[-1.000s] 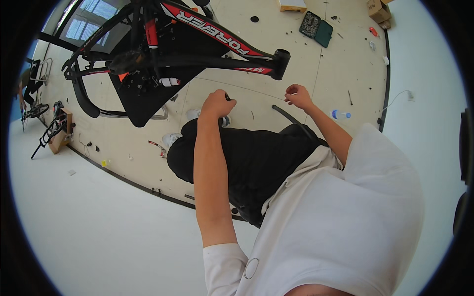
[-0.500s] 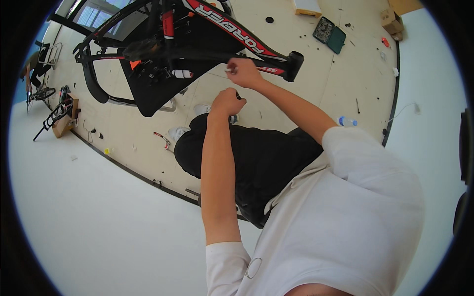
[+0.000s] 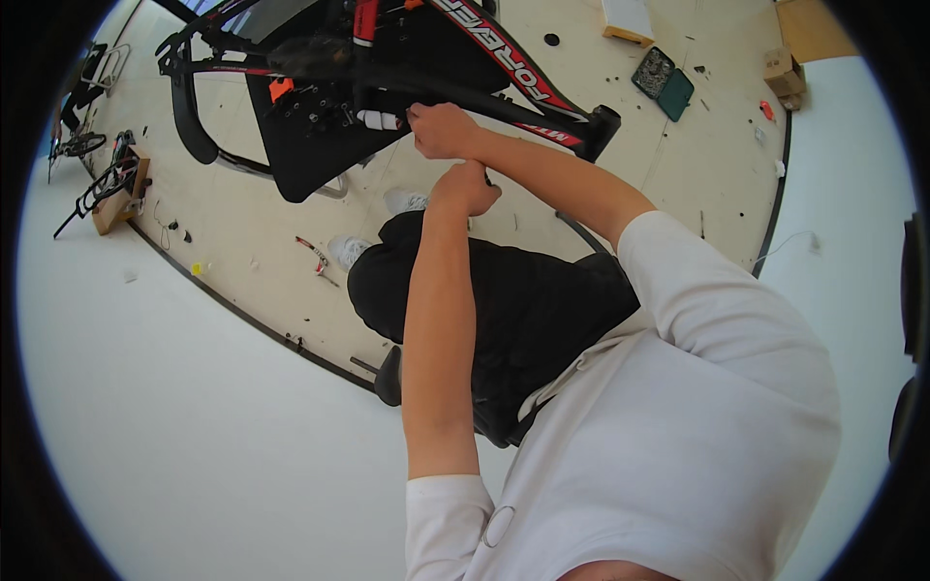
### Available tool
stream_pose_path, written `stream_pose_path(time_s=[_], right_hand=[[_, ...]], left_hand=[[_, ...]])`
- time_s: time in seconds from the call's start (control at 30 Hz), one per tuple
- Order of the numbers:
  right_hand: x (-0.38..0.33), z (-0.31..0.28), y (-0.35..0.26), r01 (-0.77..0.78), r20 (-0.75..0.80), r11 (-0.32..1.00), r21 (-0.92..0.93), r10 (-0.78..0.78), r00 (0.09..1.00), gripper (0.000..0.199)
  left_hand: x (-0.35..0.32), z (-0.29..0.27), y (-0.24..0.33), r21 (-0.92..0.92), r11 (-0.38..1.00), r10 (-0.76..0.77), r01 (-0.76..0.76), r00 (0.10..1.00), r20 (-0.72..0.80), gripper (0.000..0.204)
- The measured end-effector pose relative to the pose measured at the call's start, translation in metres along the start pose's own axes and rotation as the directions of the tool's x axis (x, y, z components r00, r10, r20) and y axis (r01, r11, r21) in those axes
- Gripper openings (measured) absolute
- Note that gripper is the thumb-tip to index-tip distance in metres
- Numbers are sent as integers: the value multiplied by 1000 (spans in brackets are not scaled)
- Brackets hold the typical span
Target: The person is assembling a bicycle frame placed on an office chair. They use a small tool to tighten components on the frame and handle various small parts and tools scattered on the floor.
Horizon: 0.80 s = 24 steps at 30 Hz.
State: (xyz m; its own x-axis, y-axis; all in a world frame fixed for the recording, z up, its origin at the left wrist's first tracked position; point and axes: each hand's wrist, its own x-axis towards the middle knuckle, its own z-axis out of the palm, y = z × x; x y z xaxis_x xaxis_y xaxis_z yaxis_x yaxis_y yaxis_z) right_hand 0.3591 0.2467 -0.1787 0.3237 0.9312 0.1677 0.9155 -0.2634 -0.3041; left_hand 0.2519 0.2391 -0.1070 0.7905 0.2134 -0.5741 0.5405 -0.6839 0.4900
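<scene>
My right hand (image 3: 442,132) is closed, its fingertips close to a small white bottle (image 3: 378,120) lying on a black tabletop (image 3: 315,160). What its fingers pinch is hidden now. My left hand (image 3: 465,188) is closed just below the right wrist, around a small dark thing (image 3: 490,180) of which only an edge shows. Beyond both hands stretches a black bicycle frame (image 3: 499,58) with red and white markings, its head tube (image 3: 603,131) to the right. Small dark parts (image 3: 320,114) and an orange piece (image 3: 281,88) lie by the bottle.
On the floor at the back right lies an opened dark green case (image 3: 665,85) of small metal parts. Cardboard boxes (image 3: 783,76) stand by the right wall. A red-handled tool (image 3: 318,259) lies left of my shoes (image 3: 351,250). Bicycle parts (image 3: 114,184) lean at the far left.
My right hand has moved left toward the white bottle; the small white thing seen in its fingers no longer shows. My left hand remains closed. The whole view has shifted slightly.
</scene>
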Motion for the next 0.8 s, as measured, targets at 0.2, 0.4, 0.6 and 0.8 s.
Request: stream_pose_path(time_s=[0.2,0.4,0.6,0.8], right_hand=[[-30,-8,9,4,31,985,171,-10,999,28],[-98,-24,41,-189,-147,882,432,276,950,20],[-139,-41,86,45,-381,999,-5,-44,923,13],[-130,-50,116,330,-153,932,-151,-352,923,18]], left_hand=[[5,6,-1,41,998,42,-45,997,65,48],[2,1,2,66,997,-42,36,995,93,46],[3,0,8,78,995,-78,69,990,118,45],[4,0,9,68,996,-66,60,993,94,44]])
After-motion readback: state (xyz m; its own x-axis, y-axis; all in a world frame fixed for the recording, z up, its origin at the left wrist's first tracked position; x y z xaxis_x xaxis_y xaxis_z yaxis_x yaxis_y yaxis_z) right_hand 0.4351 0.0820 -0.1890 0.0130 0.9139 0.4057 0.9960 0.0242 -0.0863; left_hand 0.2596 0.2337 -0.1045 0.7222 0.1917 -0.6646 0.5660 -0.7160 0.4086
